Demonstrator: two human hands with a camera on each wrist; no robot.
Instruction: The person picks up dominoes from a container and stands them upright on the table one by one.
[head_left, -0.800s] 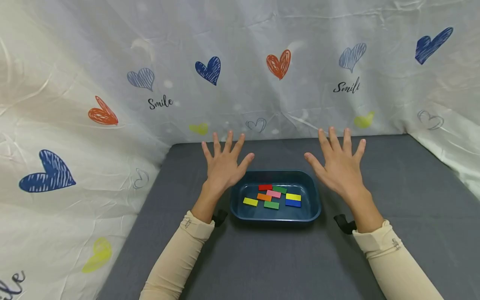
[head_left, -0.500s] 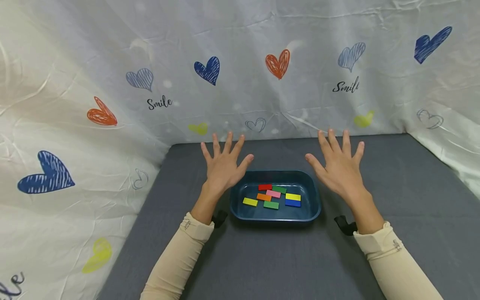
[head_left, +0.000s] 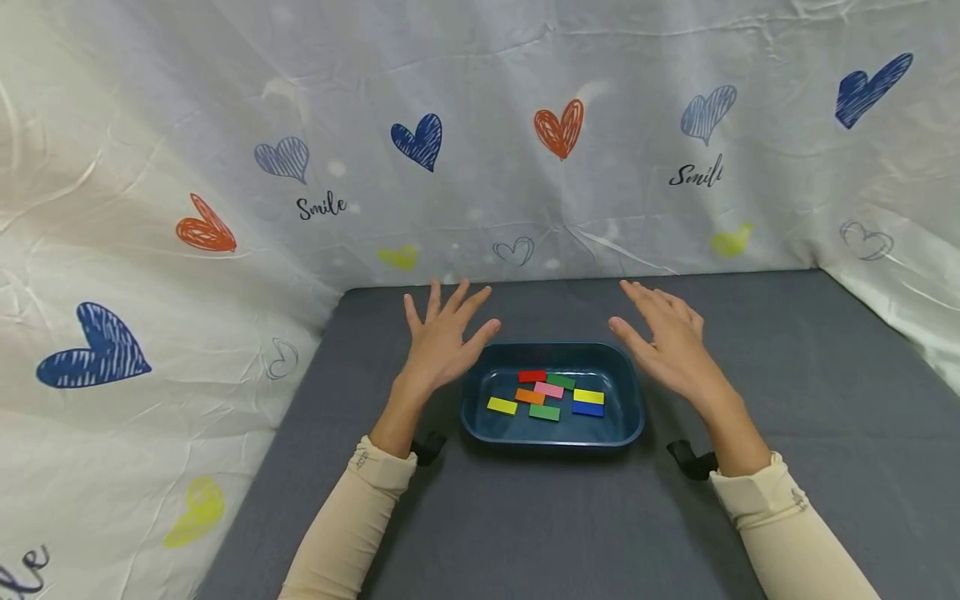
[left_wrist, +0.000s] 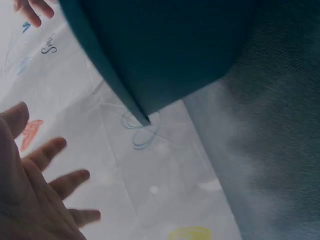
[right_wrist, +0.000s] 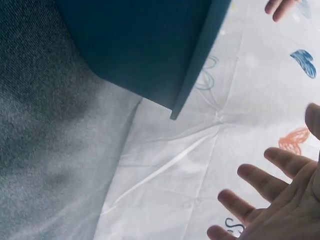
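Blue tray [head_left: 480, 417] sits between my empty, spread left hand [head_left: 438, 346] at nine o'clock and right hand [head_left: 670, 346] at three; a careless bump could scatter its coloured blocks [head_left: 548, 393].

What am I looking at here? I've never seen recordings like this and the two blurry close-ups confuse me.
A person wears three cameras. The wide picture comes from the one on the head, looking forward and down. In it the left hand and right hand hover with fingers spread, one on each side of a dark blue tray, holding nothing. The tray stands on a grey table and holds small flat coloured blocks: red, pink, orange, two green, two yellow and a blue one.

The two close-ups come from cameras strapped to the wrists. Each looks past its own hand, so you see fingers at the edge, the tray's outer wall very near, and the white heart-printed cloth that hangs round the table.
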